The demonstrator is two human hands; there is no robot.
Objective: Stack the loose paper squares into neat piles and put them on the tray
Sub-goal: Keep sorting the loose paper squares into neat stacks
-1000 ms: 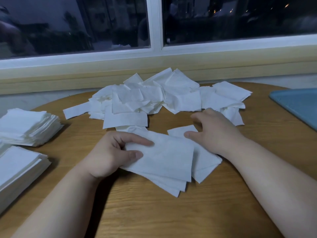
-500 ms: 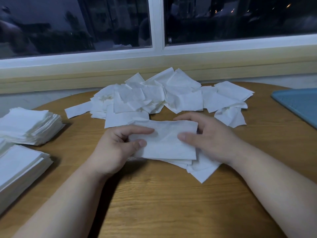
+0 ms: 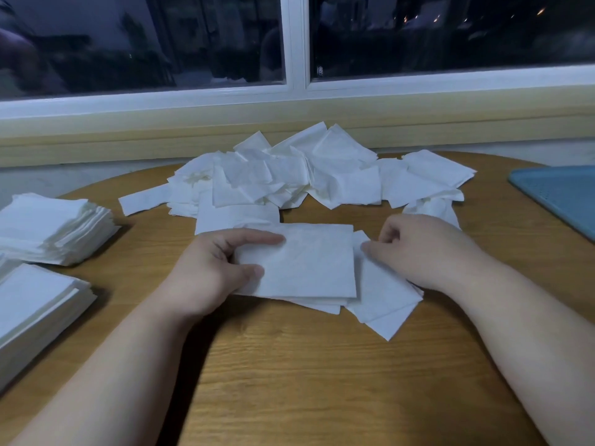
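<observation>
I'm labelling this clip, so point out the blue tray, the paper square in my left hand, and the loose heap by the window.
blue tray (image 3: 560, 194), head view, bare top surface.
paper square (image 3: 309, 259), head view, middle of its top face.
loose heap (image 3: 322, 175), head view, middle of the heap.

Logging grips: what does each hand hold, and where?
Left hand grips the small paper stack by its left edge. Right hand touches loose squares beside it; a pinch is unclear.

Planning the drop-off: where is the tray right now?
Head view: the blue tray lies on the right side of the table, cut off by the frame edge, right of the loose paper heap and beyond the right hand.
</observation>
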